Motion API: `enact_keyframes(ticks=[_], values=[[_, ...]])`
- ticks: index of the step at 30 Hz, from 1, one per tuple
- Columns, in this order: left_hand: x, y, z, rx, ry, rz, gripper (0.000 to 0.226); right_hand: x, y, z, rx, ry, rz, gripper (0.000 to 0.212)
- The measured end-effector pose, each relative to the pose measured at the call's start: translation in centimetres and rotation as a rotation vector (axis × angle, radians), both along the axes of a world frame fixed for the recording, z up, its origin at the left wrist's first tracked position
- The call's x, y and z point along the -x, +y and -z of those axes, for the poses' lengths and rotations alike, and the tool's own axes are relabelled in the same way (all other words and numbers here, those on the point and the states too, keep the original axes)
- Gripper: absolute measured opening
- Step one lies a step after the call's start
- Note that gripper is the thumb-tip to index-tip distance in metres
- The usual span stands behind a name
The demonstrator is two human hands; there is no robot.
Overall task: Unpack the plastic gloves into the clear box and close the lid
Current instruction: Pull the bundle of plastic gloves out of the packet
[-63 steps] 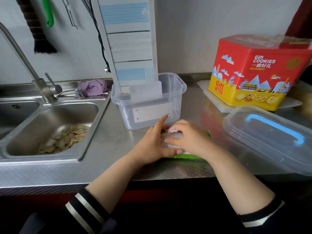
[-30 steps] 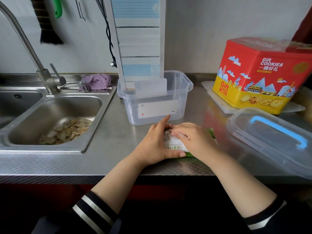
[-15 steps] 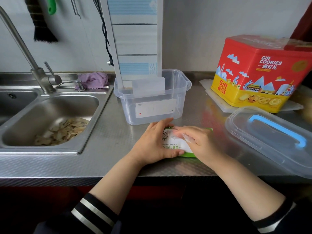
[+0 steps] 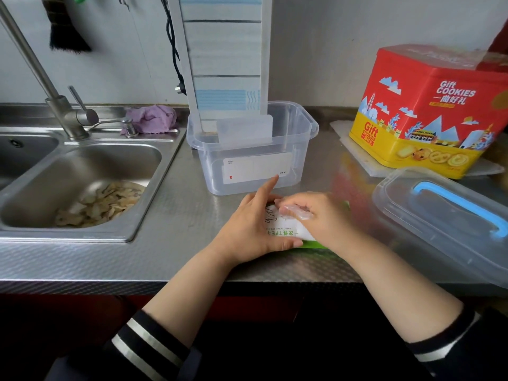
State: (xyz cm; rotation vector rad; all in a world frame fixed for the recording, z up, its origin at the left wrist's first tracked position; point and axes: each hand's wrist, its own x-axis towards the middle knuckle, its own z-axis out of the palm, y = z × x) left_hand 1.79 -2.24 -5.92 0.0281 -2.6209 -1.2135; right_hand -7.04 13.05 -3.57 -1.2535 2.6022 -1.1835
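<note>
Left hand [image 4: 251, 229] clamps the glove packet [image 4: 286, 232] flat on the counter [image 4: 178, 215] just before the clear box [image 4: 299, 149], right hand [image 4: 320, 218] pinching a wad of plastic gloves [image 4: 295, 211] at its opening. Best pull slowly, packet pinned down, lid [image 4: 445, 215] waiting alongside

On the bench [image 4: 176, 215], the sink [image 4: 82, 171] lies left and the box [image 4: 299, 160] middle, with the glove packet [image 4: 283, 232] just before it; the lid [image 4: 439, 215] lies right, the cookie tin [image 4: 428, 111] behind that.

Soft even daylight; steel counter [image 4: 170, 215] glare; wide-angle edge warp; slight blur.
</note>
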Motion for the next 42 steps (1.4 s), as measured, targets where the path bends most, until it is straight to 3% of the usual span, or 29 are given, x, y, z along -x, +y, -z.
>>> enact_keyframes(ticks=[15,27,33,35,37,39,42], values=[[0.0,0.0,-0.6,0.095,0.026,-0.019,0.101,0.4,2.0,0.2,0.269,-0.168,-0.206,0.017],[0.2,0.0,-0.4,0.088,0.031,-0.029,0.088,1.1,2.2,1.3,0.431,-0.247,-0.137,0.018],[0.3,-0.1,-0.1,0.045,0.011,-0.025,0.092,1.3,1.0,-0.2,0.189,-0.257,-0.144,0.006],[0.2,0.0,0.0,0.043,0.021,-0.027,0.092,1.1,0.3,-0.9,0.083,-0.296,-0.138,0.035],[0.1,0.1,0.0,0.033,0.024,-0.031,0.098,0.7,0.1,-1.1,-0.085,-0.126,-0.098,0.044],[0.1,0.1,0.1,-0.001,0.007,-0.040,0.112,-0.3,0.0,-1.3,-0.166,0.114,-0.057,0.028],[0.1,0.1,0.3,-0.014,0.000,-0.041,0.121,-1.3,0.2,-0.7,-0.054,0.201,-0.057,0.030]])
